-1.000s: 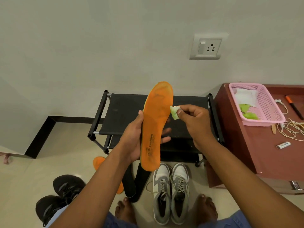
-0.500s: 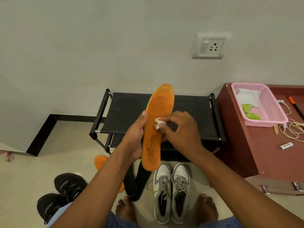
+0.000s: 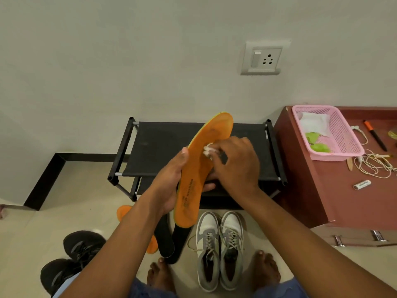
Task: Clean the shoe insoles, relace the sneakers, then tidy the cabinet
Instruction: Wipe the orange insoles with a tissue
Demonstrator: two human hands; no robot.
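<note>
A person holds an orange insole above a black shoe rack, its long axis running from the heel, near and slightly left, to the toe, far and right, tilted toward the wall. The left hand grips the insole at mid-length, thumb on the left edge and fingers curled behind. The right hand pinches a small white wipe and presses it against the insole's orange face near the forefoot. That face is bright orange with dark smudges toward the toe, dark lettering printed near the heel, and a thin yellow-green edge along its left side. On the floor below lie two black insoles and a second orange insole, partly hidden by the left arm. A pair of grey-and-white sneakers stands to the right of them, toes toward the rack, and black sneakers sit at the near left. A pink basket rests on the red-brown cabinet at right.
</note>
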